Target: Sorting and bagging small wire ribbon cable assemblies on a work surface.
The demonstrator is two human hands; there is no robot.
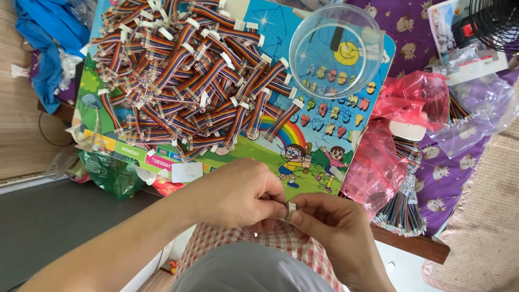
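My left hand [238, 194] and my right hand [330, 227] meet just below the colourful cartoon board [324, 162], over my lap. Together they pinch a small white connector piece [291, 208] between the fingertips of both hands; most of it is hidden by my fingers. A large heap of short rainbow ribbon cables with white plugs [189, 75] lies on the board above my left hand. A clear round plastic tub [335, 48] stands on the board's upper right.
Red plastic bags [400, 108] and a bundle of uncut rainbow cable [403, 208] lie to the right on a purple patterned cloth [454, 178]. Blue fabric [46, 48] sits at the upper left, a black fan [494, 21] at the top right, a green bag [111, 173] lower left.
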